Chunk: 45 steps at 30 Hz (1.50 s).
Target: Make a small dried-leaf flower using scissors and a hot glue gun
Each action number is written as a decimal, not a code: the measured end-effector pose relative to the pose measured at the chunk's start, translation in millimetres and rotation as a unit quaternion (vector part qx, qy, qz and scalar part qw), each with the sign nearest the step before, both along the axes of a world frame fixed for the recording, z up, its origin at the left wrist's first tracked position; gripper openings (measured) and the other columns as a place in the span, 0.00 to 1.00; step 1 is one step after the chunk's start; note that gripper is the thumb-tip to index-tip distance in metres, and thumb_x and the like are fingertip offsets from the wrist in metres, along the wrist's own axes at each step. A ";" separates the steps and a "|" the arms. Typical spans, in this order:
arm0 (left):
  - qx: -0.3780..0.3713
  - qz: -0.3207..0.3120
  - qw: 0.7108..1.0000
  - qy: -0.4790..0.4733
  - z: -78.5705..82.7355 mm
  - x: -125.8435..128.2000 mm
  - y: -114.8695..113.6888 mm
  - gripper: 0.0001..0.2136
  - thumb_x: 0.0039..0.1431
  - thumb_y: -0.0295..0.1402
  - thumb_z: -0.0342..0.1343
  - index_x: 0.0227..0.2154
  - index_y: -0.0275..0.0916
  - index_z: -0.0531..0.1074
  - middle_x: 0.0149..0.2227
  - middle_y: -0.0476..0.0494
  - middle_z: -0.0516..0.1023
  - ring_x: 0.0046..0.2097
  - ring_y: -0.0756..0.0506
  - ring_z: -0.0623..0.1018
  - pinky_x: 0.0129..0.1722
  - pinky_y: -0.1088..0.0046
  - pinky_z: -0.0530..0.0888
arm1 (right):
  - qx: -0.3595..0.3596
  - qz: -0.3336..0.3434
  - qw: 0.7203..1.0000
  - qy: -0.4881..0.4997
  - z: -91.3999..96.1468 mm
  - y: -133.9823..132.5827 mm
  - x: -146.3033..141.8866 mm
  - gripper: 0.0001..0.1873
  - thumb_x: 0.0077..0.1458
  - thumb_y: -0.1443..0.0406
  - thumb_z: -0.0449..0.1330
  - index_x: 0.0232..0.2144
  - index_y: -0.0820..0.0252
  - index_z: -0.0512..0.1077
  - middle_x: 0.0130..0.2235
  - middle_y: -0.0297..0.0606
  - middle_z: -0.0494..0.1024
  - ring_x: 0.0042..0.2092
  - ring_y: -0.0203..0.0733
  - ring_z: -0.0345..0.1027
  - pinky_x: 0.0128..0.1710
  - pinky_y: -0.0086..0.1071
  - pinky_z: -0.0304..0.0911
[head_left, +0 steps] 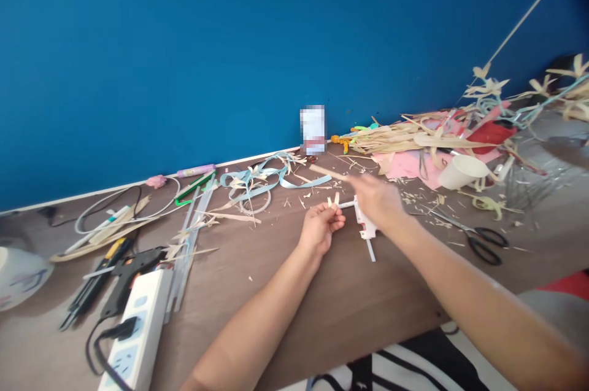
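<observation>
My left hand [321,226] is closed in a pinch on small pale straw pieces [334,199] that stick up from its fingertips, above the brown table [285,293]. My right hand [377,199] is blurred by motion and grips a white glue gun [365,226], whose nozzle points left toward the straw pieces. A tan straw strip [326,172] lies just beyond the right hand's fingers.
A white power strip [138,329] and black glue gun [131,271] lie at front left beside tools and cables. Light blue ribbon [257,179] sits mid-table. Black scissors [483,240], a white cup [462,171] and a heap of straw and pink paper [414,139] are at right.
</observation>
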<state>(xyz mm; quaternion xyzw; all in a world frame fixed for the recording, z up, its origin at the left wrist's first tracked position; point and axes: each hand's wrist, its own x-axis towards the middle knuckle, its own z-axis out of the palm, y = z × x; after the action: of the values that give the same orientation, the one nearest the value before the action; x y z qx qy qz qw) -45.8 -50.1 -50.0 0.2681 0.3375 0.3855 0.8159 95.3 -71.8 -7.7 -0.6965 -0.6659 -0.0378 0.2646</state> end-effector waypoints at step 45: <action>0.109 -0.055 0.992 -0.010 2.5 2.2 -8.0 0.11 0.42 0.36 0.61 0.23 0.35 0.66 0.19 0.51 0.69 0.15 0.59 0.53 0.14 0.82 0.45 | -0.225 0.093 0.946 0.215 11.1 -8.9 10.2 0.15 0.54 0.54 0.47 0.28 0.58 0.65 0.21 0.29 0.65 0.23 0.34 0.59 0.22 0.26 0.54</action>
<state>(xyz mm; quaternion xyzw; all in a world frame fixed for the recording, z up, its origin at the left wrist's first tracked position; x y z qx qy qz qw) -43.6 -58.1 -47.5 0.3699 0.2693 0.3771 0.8053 105.4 -80.8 3.4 -0.6646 -0.6460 0.2883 0.2407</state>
